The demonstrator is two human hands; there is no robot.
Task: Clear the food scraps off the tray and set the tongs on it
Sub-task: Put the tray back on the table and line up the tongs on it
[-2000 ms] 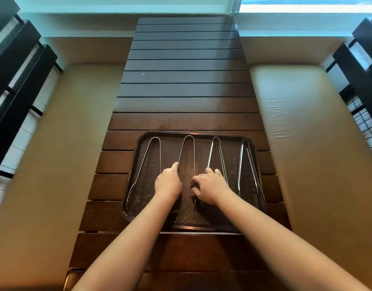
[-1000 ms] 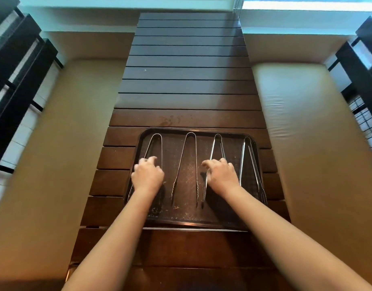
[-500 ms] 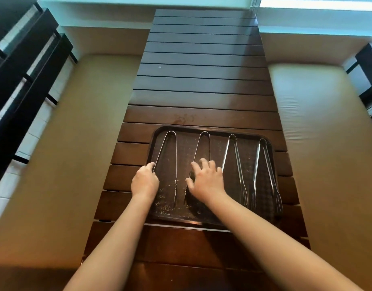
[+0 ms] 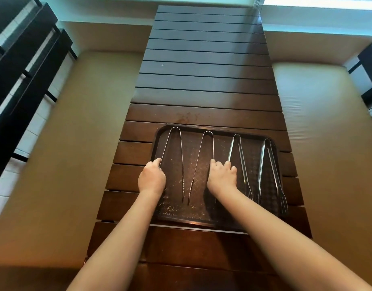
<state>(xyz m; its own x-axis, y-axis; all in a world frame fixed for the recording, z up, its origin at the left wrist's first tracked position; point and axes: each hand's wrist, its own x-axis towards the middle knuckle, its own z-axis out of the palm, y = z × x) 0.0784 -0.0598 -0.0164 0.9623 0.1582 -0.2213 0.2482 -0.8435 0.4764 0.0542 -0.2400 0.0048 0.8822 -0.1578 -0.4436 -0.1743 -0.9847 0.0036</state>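
A dark brown tray [image 4: 271, 219] sits on the near part of a slatted dark wood table [image 4: 204, 85], and four metal tongs lie on it side by side, their looped ends pointing away from the person and their tips toward them. The leftmost tongs [image 4: 182, 160] and the second tongs [image 4: 198, 162] are splayed wide, and their scalloped tips come close together near the middle of the tray. The third tongs [image 4: 241, 162] and the rightmost tongs [image 4: 272, 175] are narrower, with forked tips. Pale crumbs [image 4: 170, 208] speckle the tray floor, thickest near the front left corner. The left hand [image 4: 152, 178] lies at the tray's left edge with its fingers curled over the outer arm of the leftmost tongs; it looks like a grip, though the fingertips are tucked out of sight. The right hand [image 4: 221, 177] rests knuckles up between the second and third tongs, fingers bent, the index side touching the second tongs' right arm and the other fingers reaching toward the third; whether it really holds either one I cannot tell. Tan cushioned benches [image 4: 65, 143] flank the table on both sides
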